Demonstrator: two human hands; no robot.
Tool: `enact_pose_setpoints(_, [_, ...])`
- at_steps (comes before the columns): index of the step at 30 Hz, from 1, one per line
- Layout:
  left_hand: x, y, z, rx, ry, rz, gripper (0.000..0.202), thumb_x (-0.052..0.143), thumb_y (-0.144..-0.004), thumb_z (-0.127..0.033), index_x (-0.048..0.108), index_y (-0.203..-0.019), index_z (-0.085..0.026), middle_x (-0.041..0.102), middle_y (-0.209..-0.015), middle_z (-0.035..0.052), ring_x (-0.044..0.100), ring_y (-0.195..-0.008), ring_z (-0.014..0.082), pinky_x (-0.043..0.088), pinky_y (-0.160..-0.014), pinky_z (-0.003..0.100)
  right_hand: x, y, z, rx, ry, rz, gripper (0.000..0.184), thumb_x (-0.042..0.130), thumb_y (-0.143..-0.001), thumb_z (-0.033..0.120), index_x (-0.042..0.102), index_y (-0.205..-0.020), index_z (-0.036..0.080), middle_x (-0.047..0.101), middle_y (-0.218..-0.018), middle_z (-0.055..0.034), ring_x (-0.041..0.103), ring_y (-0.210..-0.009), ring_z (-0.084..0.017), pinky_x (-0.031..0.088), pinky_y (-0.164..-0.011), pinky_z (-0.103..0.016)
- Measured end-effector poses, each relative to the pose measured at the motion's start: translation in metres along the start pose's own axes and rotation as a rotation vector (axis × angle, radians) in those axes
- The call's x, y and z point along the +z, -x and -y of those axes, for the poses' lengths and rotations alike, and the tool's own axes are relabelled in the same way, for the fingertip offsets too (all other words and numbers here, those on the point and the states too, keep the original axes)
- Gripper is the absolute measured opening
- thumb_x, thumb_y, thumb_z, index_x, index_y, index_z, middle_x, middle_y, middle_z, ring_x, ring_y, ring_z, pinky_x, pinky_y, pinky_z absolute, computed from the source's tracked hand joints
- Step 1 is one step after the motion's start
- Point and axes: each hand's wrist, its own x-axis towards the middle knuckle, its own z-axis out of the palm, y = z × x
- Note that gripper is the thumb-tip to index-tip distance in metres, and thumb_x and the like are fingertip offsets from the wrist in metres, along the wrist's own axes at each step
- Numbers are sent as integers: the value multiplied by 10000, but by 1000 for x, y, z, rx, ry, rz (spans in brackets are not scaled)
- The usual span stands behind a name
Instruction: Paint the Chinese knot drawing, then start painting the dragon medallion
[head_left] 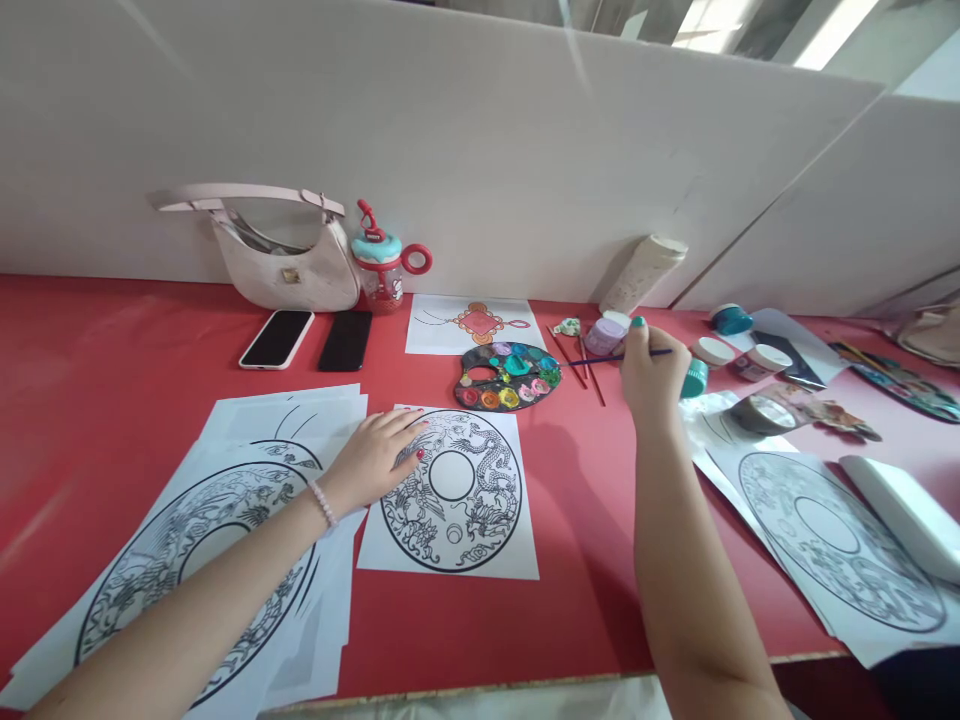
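My left hand (pixel 382 460) lies flat with fingers spread over the upper left of a printed sheet (pixel 452 475), which bears a round dragon-and-phoenix line drawing. In my right hand (pixel 654 375) is a thin dark paintbrush (pixel 600 359), its tip pointing left at the right edge of the palette (pixel 480 400). That black palette carries dabs of many colours, among them teal, red, orange, yellow and pink. Under my left forearm rests a stack of larger sheets (pixel 322 620) with a similar round pattern. Red-handled brushes (pixel 596 380) lie between the palette and my right hand.
Along the wall stand a white handbag (pixel 289 265), a cup with a straw (pixel 382 275) and a leaning pale bottle (pixel 643 272). Two phones (pixel 277 340) lie before the bag. Paint jars (pixel 761 362), another printed sheet (pixel 832 540) and a second palette (pixel 915 385) occupy the right.
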Motion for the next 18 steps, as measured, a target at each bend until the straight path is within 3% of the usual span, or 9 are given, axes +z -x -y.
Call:
enact_pose_setpoints(5, [0,0,1,14,20,-21,430,403,-913,-381,477,-1303,-216,453,-1399,55,410,-1277,254,352,-1052,476,9,6,6,-93,89,29,421,421,-848,316,224,-490,209,218,-434,50,243,-461,-92,194,-496,-274])
enact_pose_setpoints(12, [3,0,2,29,14,-49,415,411,-914,-388,484,-1284,-216,462,-1387,54,423,-1258,243,361,-1044,466,14,8,3,-65,152,103,423,434,-840,312,267,-470,195,246,-424,47,225,-457,-86,209,-499,-262])
enact_pose_setpoints(18, [2,-1,1,23,-15,-35,420,411,-915,-391,480,-1284,-203,465,-1384,55,419,-1259,243,365,-1043,460,13,9,5,-62,141,71,432,439,-838,298,240,-467,202,224,-419,50,206,-455,-88,200,-491,-266])
